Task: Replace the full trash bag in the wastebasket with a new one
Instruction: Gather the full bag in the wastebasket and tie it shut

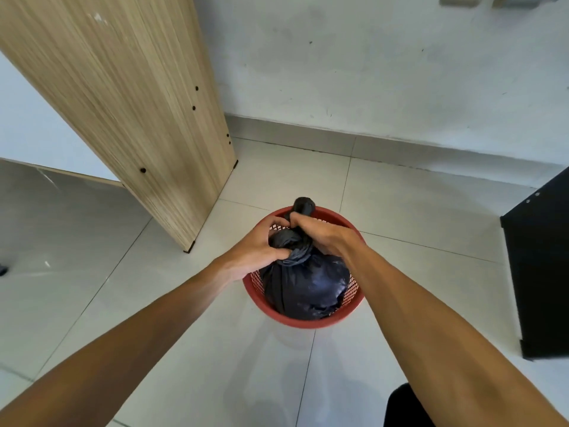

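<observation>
While both hands point(289, 238) grip its knot, bag point(308, 285) (black) fills wastebasket point(308, 322).

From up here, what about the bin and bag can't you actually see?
- Black trash bag, head view: contents hidden by opaque plastic.
- Knot: mostly covered by the left hand and right hand.
- Red wastebasket: base and outer wall hidden under its rim.
- New bag: none in view.

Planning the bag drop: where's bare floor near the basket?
Bare tile between the red wastebasket and the black cabinet, and between basket and wall. Also left, below the wooden panel. Crowded over the basket: left hand and right hand grip the black bag.
</observation>
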Demonstrator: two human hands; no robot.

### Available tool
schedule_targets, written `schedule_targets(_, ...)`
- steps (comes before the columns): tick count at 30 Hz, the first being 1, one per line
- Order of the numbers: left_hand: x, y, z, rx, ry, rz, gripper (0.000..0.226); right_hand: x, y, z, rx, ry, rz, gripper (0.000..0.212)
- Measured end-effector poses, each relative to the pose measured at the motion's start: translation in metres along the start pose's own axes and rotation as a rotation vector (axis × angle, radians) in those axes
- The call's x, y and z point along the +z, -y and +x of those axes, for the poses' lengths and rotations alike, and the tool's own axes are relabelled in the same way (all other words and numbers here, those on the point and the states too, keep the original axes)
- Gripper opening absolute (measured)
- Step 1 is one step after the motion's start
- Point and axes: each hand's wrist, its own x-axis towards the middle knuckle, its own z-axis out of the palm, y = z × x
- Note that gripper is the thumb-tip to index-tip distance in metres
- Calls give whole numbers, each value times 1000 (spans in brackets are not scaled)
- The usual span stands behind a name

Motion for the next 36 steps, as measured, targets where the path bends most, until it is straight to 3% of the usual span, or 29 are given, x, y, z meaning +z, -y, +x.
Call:
schedule_targets(3, -5, 0, -3, 15, 27, 132, 70, -9, -8, -3, -42, 124, 315, 39)
schedule_targets(5, -3, -1, -5, 23, 30, 180, 74, -5, -16, -1, -23, 83, 410, 40)
schedule_targets(10, -1, 4, -4, 19, 19, 173, 73, 7, -32, 6, -138, -246, 316, 25)
schedule_targets(14, 1, 10, -6, 46, 13, 231, 63, 17, -31, 10, -55, -545, 274, 29)
schedule_targets(16, 5, 10, -8, 88, 9, 250, 58, 25, -30, 10, -20, -670, 192, 18)
schedule_targets(19, 9, 11, -10, 140, -1, 282, 50, 29, -28, 6, 45, -780, 62, 32)
schedule_targets(24, 6, 5, -7, 111, 23, 161, 53, 31, -24, 4, -50, -717, 89, 26)
schedule_targets(27, 0, 2, -4, 46, 34, 30, 58, 31, -25, -11, -155, -513, 111, 24)
schedule_targets(30, -2, -1, -2, -7, 69, -36, 60, 28, -27, -26, -125, -314, 192, 30)
schedule_targets(36, 1, -2, -4, 3, 164, 115, 63, 27, -34, -17, -67, -487, 299, 12)
